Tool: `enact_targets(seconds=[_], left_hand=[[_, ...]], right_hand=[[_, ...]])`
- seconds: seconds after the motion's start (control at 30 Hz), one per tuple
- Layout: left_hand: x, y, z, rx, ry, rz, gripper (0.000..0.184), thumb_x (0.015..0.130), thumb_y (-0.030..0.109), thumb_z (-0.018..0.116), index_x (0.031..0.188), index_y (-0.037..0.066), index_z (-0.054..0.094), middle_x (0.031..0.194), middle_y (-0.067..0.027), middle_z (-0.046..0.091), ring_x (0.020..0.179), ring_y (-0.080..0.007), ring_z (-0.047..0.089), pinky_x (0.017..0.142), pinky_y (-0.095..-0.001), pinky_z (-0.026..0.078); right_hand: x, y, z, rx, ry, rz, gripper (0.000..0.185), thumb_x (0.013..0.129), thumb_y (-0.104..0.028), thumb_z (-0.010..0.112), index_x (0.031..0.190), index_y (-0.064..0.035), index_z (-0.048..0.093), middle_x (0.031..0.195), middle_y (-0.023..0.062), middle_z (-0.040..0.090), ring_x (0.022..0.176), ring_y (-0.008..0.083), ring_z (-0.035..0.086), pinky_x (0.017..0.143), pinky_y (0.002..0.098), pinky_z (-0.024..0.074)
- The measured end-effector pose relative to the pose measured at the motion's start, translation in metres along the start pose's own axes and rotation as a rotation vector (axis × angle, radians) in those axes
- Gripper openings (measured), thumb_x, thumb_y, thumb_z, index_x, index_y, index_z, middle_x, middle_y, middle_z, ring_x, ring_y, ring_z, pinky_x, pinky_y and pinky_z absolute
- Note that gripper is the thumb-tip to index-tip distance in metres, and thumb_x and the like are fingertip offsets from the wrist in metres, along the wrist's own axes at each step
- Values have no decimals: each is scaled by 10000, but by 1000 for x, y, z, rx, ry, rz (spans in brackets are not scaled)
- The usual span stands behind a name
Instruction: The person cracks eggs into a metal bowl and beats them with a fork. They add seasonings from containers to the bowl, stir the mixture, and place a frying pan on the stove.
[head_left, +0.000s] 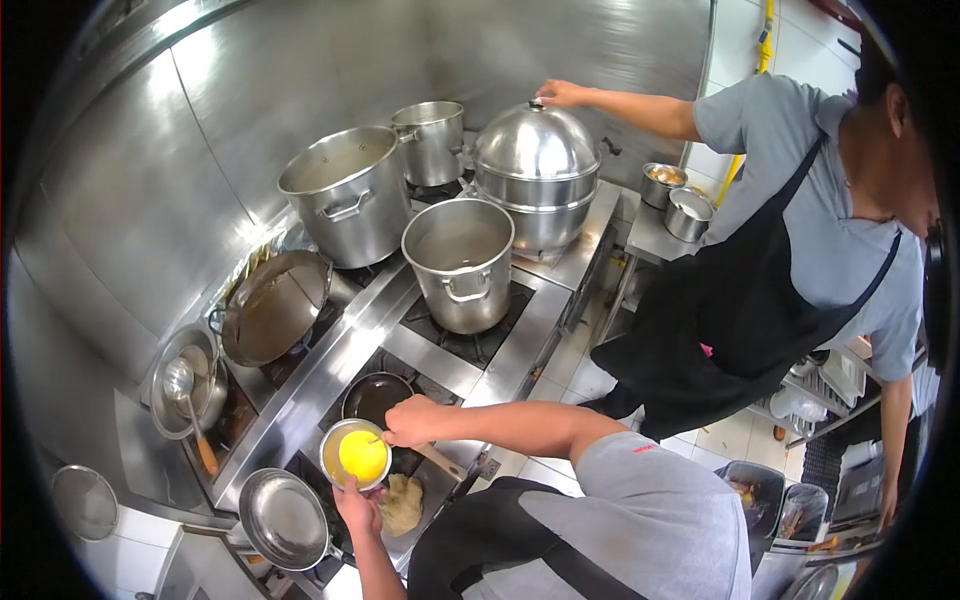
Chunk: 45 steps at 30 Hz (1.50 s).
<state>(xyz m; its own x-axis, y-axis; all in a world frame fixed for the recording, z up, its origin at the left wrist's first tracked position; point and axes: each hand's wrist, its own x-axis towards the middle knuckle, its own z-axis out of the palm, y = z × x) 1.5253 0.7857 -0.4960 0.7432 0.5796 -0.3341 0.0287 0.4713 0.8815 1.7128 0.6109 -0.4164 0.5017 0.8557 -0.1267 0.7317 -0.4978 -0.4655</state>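
Note:
Over the front of the stove, my left hand (360,508) grips the rim of a small metal bowl (328,458) from below. Bright yellow liquid (363,456), resembling beaten egg, fills part of it. My right hand (412,420) is closed at the bowl's upper right edge, around a thin utensil (374,440) that dips into the liquid; its kind cannot be made out. Just behind the bowl sits a dark frying pan (374,396), its wooden handle (442,461) passing beneath my right forearm. A crumpled beige cloth (402,505) lies right of my left hand.
A steel frying pan (283,520) stands at front left, near a ladle (180,380) in a metal bowl. Behind are a wok (272,310), a tall pot (458,260), a large stockpot (345,200) and a domed steamer (537,150). A co-worker's hand (563,93) touches the steamer lid's knob.

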Motion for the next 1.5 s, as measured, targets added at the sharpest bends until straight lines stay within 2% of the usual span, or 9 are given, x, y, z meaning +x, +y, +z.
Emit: enact_targets(seconds=[0.47, 0.6, 0.7, 0.77, 0.83, 1.13, 1.23, 1.3, 1.5], left_hand=[[-5, 14, 9, 44, 71, -4, 387, 990, 151, 501, 1346, 30, 410, 1057, -181, 647, 680, -272, 659, 537, -378, 566], [-5, 26, 19, 40, 27, 27, 399, 978, 130, 520, 1352, 6, 453, 1142, -169, 646, 853, -269, 705, 569, -345, 585], [8, 20, 14, 81, 47, 53, 323, 978, 130, 523, 1267, -4, 471, 1067, -179, 661, 755, -257, 702, 547, -347, 597], [15, 20, 13, 107, 67, 65, 297, 984, 132, 520, 1240, -6, 463, 999, -181, 664, 688, -240, 690, 531, -343, 598], [19, 22, 13, 141, 76, 49, 285, 990, 135, 517, 1232, -3, 457, 965, -177, 660, 663, -226, 681, 534, -338, 600], [19, 25, 20, 134, 90, 39, 293, 996, 146, 521, 1233, -11, 449, 955, -179, 657, 674, -221, 674, 546, -342, 606], [18, 22, 19, 96, 74, 50, 291, 998, 151, 523, 1231, -7, 451, 955, -174, 657, 671, -216, 671, 540, -339, 603], [19, 23, 20, 118, 90, 33, 280, 1004, 153, 522, 1229, 0, 453, 957, -168, 659, 669, -215, 669, 536, -337, 601], [20, 23, 19, 68, 45, 35, 269, 1007, 145, 528, 1225, 6, 454, 955, -162, 665, 664, -218, 673, 538, -337, 603]], right_hand=[[-1, -2, -17, -83, -45, -98, 454, 907, -403, 593, 816, 17, 742, 837, 218, 727, 824, 386, 724, 727, 492, 571], [5, 5, -20, -138, -59, -68, 494, 920, -453, 569, 772, -14, 742, 793, 204, 716, 781, 381, 716, 695, 487, 564], [9, -4, -33, -8, -201, -60, 517, 944, -469, 552, 809, -11, 752, 823, 201, 728, 806, 378, 722, 719, 493, 568], [16, -1, -22, -207, -2, -37, 487, 957, -448, 560, 832, -19, 753, 841, 196, 733, 835, 382, 720, 730, 491, 566], [14, -1, -21, -170, -108, -75, 487, 960, -448, 564, 844, -14, 750, 855, 195, 735, 854, 381, 719, 740, 491, 564], [22, -1, -27, 8, -235, -64, 505, 962, -469, 564, 866, -9, 749, 878, 193, 736, 863, 368, 722, 760, 474, 565], [21, 0, -20, -251, -43, -3, 508, 950, -494, 570, 872, -28, 754, 876, 201, 729, 861, 379, 711, 766, 468, 557], [23, -3, -29, -23, -261, -22, 500, 947, -504, 567, 898, -45, 759, 870, 203, 726, 881, 378, 708, 781, 463, 552], [17, -13, -38, -80, -306, -46, 498, 973, -453, 538, 931, -2, 746, 944, 198, 737, 932, 360, 716, 820, 480, 552]])
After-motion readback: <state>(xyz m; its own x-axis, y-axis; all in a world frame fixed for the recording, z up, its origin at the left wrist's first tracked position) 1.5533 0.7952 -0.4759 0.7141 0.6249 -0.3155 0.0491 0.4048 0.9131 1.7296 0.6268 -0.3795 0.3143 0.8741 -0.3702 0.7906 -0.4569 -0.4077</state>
